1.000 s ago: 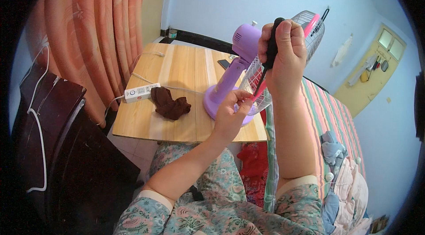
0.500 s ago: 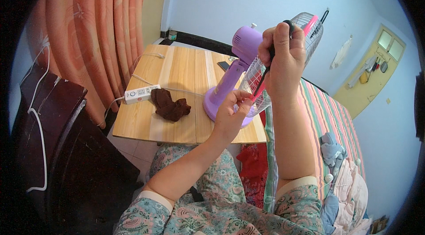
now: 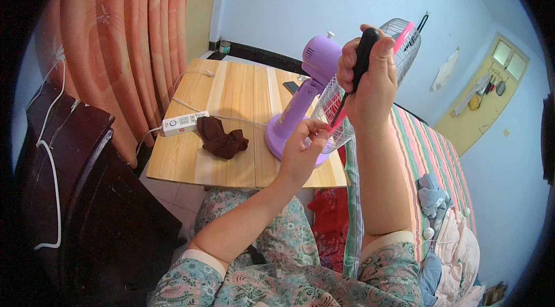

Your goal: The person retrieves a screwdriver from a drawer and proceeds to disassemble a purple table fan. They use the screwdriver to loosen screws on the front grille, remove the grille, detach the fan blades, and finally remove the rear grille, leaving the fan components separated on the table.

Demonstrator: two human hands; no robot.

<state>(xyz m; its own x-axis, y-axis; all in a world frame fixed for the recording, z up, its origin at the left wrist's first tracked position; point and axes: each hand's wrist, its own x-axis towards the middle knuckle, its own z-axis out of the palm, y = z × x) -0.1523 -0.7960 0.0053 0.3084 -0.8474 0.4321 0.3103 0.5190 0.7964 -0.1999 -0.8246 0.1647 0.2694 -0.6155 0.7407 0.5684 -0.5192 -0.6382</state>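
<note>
A purple fan [image 3: 295,111] stands on the wooden table, its wire guard [image 3: 325,104] edged by a pink rim [image 3: 404,36]. My right hand [image 3: 373,81] is closed round the black handle of a screwdriver [image 3: 365,55], raised in front of the guard. The screwdriver's thin shaft slants down to the rim's lower edge. There my left hand [image 3: 303,148] pinches the rim, thumb and fingertips close together beside the shaft's lower end. Both the tip and whatever it touches are hidden by those fingers.
On the wooden table [image 3: 231,87] lie a white power strip [image 3: 182,124], a crumpled brown cloth [image 3: 221,139] and a dark phone [image 3: 291,86]. A dark wooden cabinet [image 3: 87,191] stands at left. Clothes [image 3: 457,237] lie on the striped bed [image 3: 419,151] at right.
My right hand has turned round the screwdriver and its fingers have shifted, so more of the black handle shows. My left hand has stayed at the rim.
</note>
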